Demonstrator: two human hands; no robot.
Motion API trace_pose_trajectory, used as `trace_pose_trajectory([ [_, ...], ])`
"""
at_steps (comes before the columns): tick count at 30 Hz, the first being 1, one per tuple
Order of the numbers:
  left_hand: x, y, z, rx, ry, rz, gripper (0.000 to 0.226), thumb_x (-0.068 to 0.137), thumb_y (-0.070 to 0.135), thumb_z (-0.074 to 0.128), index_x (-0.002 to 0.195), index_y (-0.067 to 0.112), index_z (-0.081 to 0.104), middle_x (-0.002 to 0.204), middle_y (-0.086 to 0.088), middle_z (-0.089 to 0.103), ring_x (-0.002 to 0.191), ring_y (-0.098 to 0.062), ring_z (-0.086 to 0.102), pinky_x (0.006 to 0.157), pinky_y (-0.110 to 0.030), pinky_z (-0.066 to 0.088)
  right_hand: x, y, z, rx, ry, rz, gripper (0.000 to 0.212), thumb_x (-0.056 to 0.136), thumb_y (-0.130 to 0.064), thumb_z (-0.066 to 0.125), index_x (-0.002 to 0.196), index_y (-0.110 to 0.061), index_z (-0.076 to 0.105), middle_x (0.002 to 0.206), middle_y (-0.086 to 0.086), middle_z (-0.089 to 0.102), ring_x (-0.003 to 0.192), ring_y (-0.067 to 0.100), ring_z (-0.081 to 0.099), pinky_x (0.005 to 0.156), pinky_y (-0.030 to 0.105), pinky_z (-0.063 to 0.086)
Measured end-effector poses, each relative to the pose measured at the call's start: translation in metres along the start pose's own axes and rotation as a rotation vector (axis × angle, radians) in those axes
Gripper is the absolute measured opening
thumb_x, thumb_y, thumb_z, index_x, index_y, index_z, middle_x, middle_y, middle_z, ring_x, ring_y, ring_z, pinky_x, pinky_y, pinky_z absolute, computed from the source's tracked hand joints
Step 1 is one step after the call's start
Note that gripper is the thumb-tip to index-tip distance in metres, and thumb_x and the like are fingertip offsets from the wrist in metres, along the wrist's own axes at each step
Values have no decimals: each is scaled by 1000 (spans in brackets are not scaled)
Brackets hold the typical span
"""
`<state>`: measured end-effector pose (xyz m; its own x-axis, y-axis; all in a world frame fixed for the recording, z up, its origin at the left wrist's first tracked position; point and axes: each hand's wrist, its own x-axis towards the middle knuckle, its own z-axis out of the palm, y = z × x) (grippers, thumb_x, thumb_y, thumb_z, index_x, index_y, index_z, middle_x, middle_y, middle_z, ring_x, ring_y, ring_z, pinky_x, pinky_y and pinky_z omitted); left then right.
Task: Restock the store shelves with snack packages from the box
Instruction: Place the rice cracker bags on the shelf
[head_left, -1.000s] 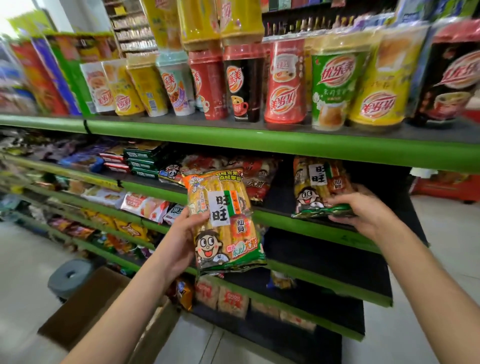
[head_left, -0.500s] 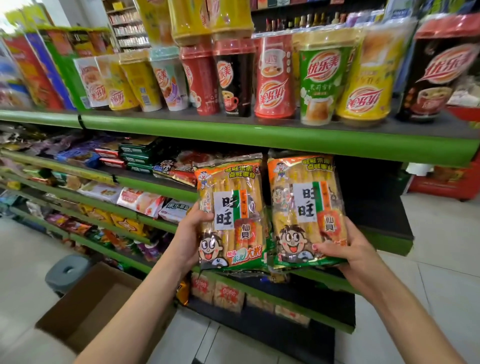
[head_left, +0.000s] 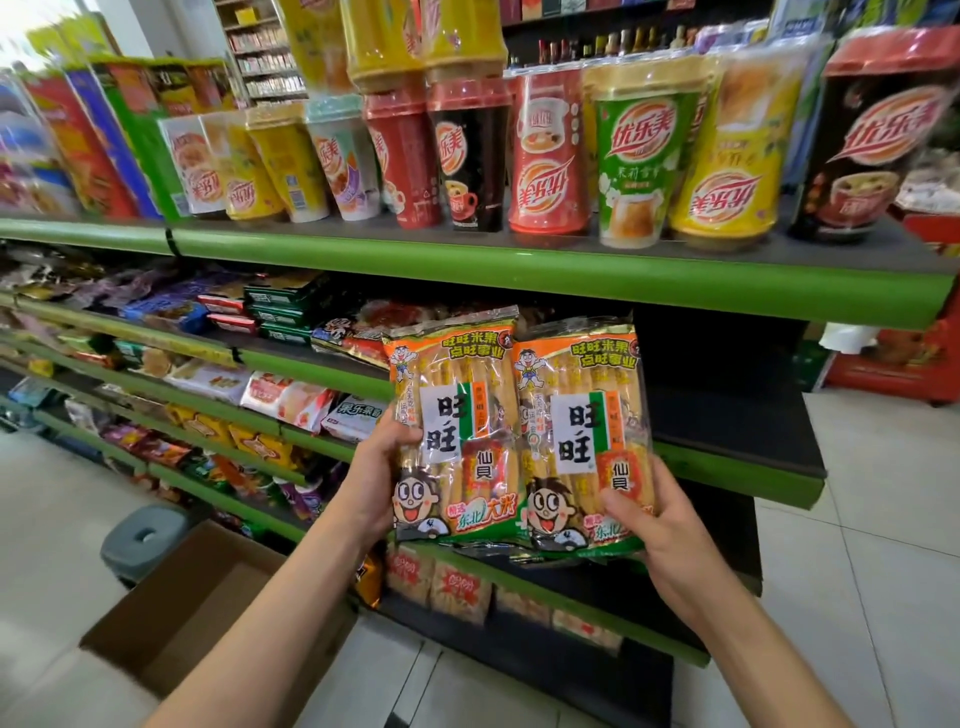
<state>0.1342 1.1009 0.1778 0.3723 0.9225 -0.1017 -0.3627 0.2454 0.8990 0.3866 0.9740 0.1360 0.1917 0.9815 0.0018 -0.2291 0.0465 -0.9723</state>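
I hold two rice-cracker packages upright and side by side in front of the green shelves. My left hand (head_left: 375, 475) grips the left package (head_left: 456, 415) by its left edge, thumb on the front. My right hand (head_left: 655, 525) grips the right package (head_left: 582, 431) at its lower right corner, thumb across the front. The two packs touch along their inner edges. Behind them the second shelf (head_left: 737, 431) shows a bare dark stretch at its right end. The open cardboard box (head_left: 171, 618) stands on the floor at lower left, below my left forearm.
Tall drink cups (head_left: 631, 156) line the top shelf (head_left: 519, 270). Snack packs (head_left: 291, 395) fill the lower shelves to the left. A grey stool (head_left: 143, 540) stands beside the box. More cracker packs (head_left: 457, 584) lie on the bottom shelf. Tiled floor (head_left: 857, 519) opens to the right.
My right hand has drawn its package back off the second shelf and brought it beside the left one. Both packs now stand upright together, closer to me.
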Motion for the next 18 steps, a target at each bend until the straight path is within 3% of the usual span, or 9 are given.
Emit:
trace_pose_trajectory([
  [8,-5,0,-6,19,6,22,57,70,15,53,127,11,55,102,-13,75,84,-29,73,65,-43,60,1,4,-1,-32,-46,-2,78,53,-44,95,122,-41,58,120,1,71,109,20,69,95,42,50],
  [15,-7,1,-10,35,0,31,58,69,14,54,127,13,56,105,-13,74,87,-30,72,70,-45,61,-2,11,-3,-16,-97,4,87,54,-26,96,129,-35,53,124,7,69,112,28,68,95,46,53],
  [18,-9,-1,-11,38,4,35,56,70,14,54,126,13,57,107,-14,73,90,-32,70,79,-50,57,-4,13,-4,-14,-112,14,93,53,-19,95,133,-30,49,124,8,68,113,29,67,94,46,55],
])
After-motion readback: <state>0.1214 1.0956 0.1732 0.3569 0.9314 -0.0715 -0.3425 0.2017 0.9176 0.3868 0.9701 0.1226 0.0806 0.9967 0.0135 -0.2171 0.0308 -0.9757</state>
